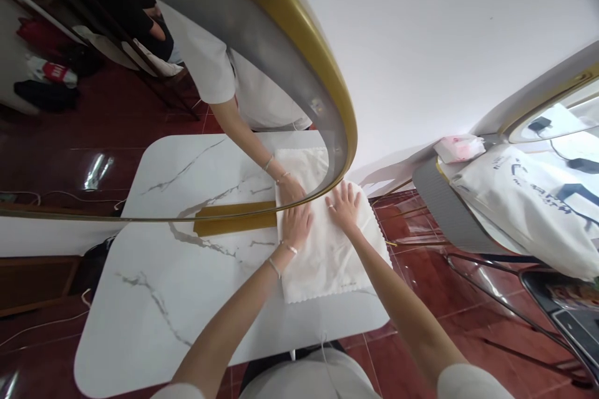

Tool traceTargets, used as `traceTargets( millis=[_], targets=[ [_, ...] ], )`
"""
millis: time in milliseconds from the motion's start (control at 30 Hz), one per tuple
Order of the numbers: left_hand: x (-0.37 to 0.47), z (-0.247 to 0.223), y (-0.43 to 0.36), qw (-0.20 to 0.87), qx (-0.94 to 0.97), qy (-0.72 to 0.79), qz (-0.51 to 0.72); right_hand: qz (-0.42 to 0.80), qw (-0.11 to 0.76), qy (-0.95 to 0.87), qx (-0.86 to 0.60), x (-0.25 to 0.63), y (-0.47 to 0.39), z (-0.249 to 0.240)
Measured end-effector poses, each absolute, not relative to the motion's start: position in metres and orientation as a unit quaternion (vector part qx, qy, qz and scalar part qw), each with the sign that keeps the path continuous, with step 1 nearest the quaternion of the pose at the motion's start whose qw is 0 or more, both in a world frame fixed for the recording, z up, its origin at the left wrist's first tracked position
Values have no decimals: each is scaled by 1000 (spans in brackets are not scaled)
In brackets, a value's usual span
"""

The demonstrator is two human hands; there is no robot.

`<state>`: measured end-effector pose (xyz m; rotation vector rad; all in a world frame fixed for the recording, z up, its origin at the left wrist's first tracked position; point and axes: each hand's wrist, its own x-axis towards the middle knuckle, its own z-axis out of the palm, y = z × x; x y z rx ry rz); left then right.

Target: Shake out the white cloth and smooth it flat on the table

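Note:
A white cloth with scalloped edges lies spread over the right part of the marble-patterned table. Flat on its left side rests my left hand, fingers stretched out toward the mirror, with bracelets at the wrist. My right hand presses on the far part of the cloth, its fingers spread and a ring on one of them. Neither hand grips anything. Small wrinkles show in the cloth between the hands.
A large gold-framed mirror leans over the table's far side, reflecting an arm and the cloth. To the right, a white printed bag and a pink-white packet sit on a counter. Dark red tiles cover the floor.

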<state>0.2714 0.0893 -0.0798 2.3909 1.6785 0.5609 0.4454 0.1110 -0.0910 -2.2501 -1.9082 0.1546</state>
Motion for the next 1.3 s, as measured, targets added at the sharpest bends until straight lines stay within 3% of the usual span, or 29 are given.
traceTargets(
  millis=[300, 400, 600, 767, 967, 1300],
  targets=[
    [232, -89, -53, 55, 792, 578, 189, -3, 97, -710, -697, 452, -60, -95],
    [239, -92, -56, 73, 805, 552, 207, -8, 97, -717, -691, 455, -59, -95],
    [273, -85, 6, 88, 806, 556, 185, -8, 94, -743, -662, 478, 30, -94],
    [291, -84, 40, 90, 799, 564, 188, 3, 141, -733, -665, 494, 70, -93],
    [273, -75, -10, 101, 859, 477, 153, -10, 160, -698, -697, 492, 9, -93],
    [246, -75, -128, 114, 863, 470, 145, -20, 73, -734, -675, 472, -133, -92]
  ],
)
